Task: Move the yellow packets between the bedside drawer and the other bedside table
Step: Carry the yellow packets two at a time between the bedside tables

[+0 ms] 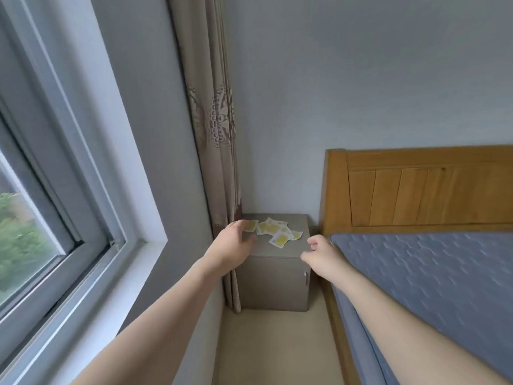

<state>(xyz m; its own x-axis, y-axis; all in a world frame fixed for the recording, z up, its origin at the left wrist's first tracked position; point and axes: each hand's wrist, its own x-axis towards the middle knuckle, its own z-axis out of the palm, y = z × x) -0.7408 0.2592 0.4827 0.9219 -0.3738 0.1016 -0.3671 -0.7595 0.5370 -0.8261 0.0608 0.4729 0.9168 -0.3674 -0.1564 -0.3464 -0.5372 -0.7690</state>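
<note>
While both my arms reach forward, the yellow packets (273,231) lie scattered in a loose heap on the top of the grey bedside cabinet (273,282), toward its back half. My left hand (231,244) hangs over the cabinet's left edge, fingers loosely bent and spread, holding nothing. Its fingertips sit right at the leftmost packet (250,225); from this angle I cannot tell whether they touch it or only hover just above. My right hand (322,255) is near the cabinet's front right corner, fingers loosely curled with thumb and forefinger apart, also holding nothing. It is clear of the packets, with bare worktop between it and the nearest one (296,235).

The heap lies between my two hands, closer to the left. One larger packet (281,238) lies at the front of the heap, tilted, with its corner pointing toward me. The others overlap each other behind it, and the blur keeps me from counting them.

A small metal handle (305,278) shows on the right side of the cabinet's closed front. A patterned curtain (219,151) hangs against its left side, next to the window (41,218). To the right stand the wooden headboard (416,187) and the bed's blue quilted mattress (433,287), close beside the cabinet.
</note>
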